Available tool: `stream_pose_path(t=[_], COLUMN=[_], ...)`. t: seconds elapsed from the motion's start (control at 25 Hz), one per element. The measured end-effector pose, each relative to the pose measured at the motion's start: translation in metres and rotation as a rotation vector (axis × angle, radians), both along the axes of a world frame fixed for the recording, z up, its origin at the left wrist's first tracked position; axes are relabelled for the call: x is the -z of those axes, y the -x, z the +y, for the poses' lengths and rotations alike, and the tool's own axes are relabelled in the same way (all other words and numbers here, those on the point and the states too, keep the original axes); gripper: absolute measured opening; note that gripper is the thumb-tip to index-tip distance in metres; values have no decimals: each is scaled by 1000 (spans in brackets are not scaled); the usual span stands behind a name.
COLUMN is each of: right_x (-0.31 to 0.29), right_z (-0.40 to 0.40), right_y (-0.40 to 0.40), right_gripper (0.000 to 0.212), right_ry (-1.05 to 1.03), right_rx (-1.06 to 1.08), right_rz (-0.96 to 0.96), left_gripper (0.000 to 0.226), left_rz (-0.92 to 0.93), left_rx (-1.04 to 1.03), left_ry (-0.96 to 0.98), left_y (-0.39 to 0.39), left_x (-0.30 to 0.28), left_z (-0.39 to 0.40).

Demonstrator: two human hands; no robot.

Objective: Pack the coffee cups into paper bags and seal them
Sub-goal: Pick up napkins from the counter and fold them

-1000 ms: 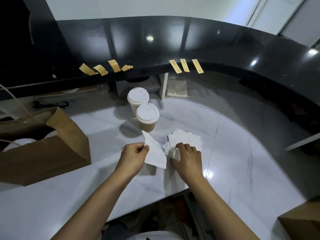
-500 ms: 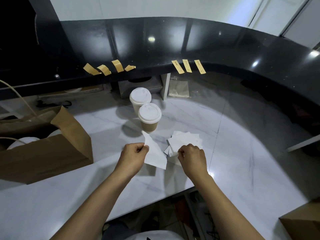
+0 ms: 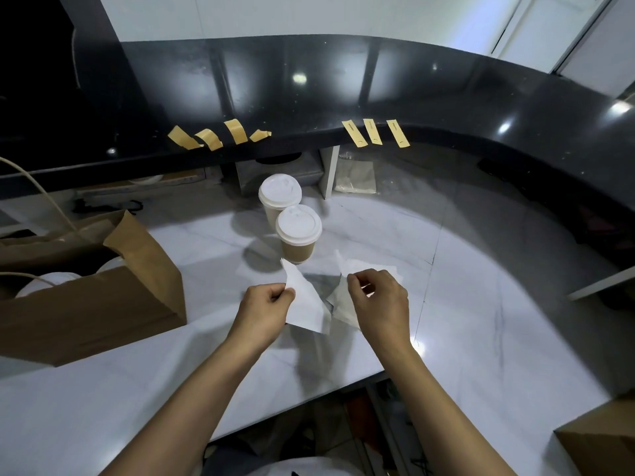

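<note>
At the far left, an open brown paper bag (image 3: 103, 297) stands on the white marbled worktop (image 3: 481, 338), its mouth gaping and its cord handles looping up out of frame. White lids of cups already packed (image 3: 44, 283) show inside it, so part of the task looks done, though this bag is not yet sealed.

Moving right, the left hand (image 3: 264, 307) pinches a white napkin (image 3: 305, 304) between thumb and curled fingers, holding it up off the worktop. Just beyond it stand two coffee cups (image 3: 298, 235) with white lids, touching or nearly so, one behind the other, unpacked. The right hand (image 3: 378, 304) pinches a second napkin (image 3: 343, 304), lifting it from the small stack (image 3: 388, 269) lying just beside the nearer cup.

The step in hand appears to be gathering napkins to go with the drinks. The next move probably calls for dropping them into the open bag at left, which means carrying both thin sheets across without brushing the cups, then either sealing that bag or fetching another for the two standing cups.

Behind the worktop rises a curved, glossy black counter (image 3: 446, 97). Strips of tan tape (image 3: 220, 135) hang from its edge at centre-left, ready for sealing, and three yellowish labels (image 3: 374, 132) hang further right. At the lower right corner, a cardboard box (image 3: 601, 441) sits partly in view. White walls lie beyond.
</note>
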State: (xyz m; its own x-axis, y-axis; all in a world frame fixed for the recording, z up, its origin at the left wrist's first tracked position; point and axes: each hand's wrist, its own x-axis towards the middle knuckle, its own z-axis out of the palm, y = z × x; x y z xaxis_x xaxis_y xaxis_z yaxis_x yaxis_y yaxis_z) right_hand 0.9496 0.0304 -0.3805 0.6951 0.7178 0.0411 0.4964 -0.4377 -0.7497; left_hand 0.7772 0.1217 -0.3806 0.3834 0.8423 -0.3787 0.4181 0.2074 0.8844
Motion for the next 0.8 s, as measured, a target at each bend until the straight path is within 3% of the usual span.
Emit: stream_pose_path(t=[0.12,0.44,0.56,0.72,0.8], right_x=[-15,-25,-28,-30,-28], right_z=[5,11,15,20,25], right_y=[23,57,63,69,73], right_gripper=[12,8,9,51,54], right_ry=[-115,-154,-158,-99,-70], right_rx=[-122,-349,-432,-607,-608], right_rz=[78,191,111,-161,-275], left_gripper=[31,28,28,28,25], left_rz=[-47,-246,-251,-132,-175], left_rx=[-24,-121,-116,-250,-266], left_ry=[17,168,91,38,65], left_y=[-1,4,14,31,39], left_x=[-5,-29,-34,-36,-39], left_z=[-2,-3,-2,10,15])
